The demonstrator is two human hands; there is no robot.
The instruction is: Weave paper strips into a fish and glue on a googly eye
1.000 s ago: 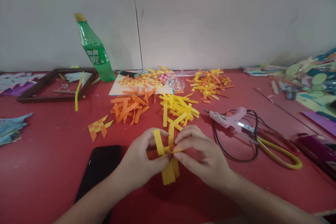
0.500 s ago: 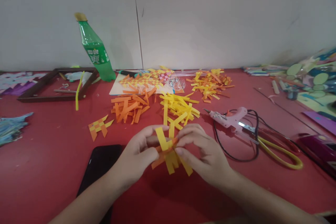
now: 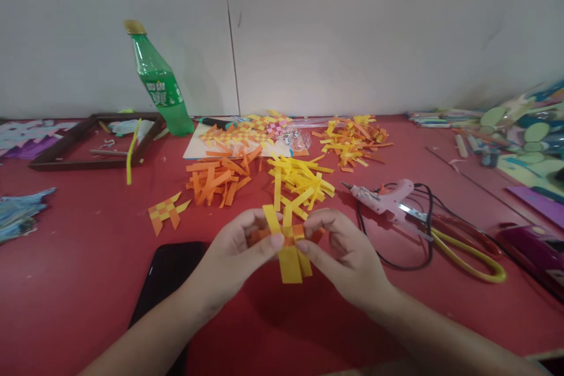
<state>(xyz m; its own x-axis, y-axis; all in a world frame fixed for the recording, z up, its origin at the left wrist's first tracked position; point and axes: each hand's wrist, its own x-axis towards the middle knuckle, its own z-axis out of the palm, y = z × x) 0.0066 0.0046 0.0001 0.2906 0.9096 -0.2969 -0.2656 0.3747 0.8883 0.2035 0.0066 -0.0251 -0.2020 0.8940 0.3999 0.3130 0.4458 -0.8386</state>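
Observation:
Between both hands, above the red table, is a small weave of yellow and orange paper strips [image 3: 291, 261]. My left hand [image 3: 240, 252] pinches its left side, thumb on the front face. From the right, my right hand [image 3: 348, 252] grips it with thumb and fingertips. Yellow ends stick out above and below the crossing; orange ends are partly hidden behind the fingers. Just beyond the hands lie a pile of yellow strips [image 3: 304, 176] and a pile of orange strips [image 3: 220, 179]. A finished woven paper fish [image 3: 166, 211] rests to the left.
A black phone [image 3: 170, 270] lies beside my left forearm. On the right are a pink glue gun [image 3: 392, 200] with its cord and yellow-red scissors [image 3: 471, 261]. A green bottle [image 3: 161, 91] and a dark frame [image 3: 88, 165] stand at the back left; more woven pieces [image 3: 352, 141] lie behind.
The woven strips have been turned so their checkered face shows, and the lower yellow ends hang closer together. My left thumb has moved right onto the weave.

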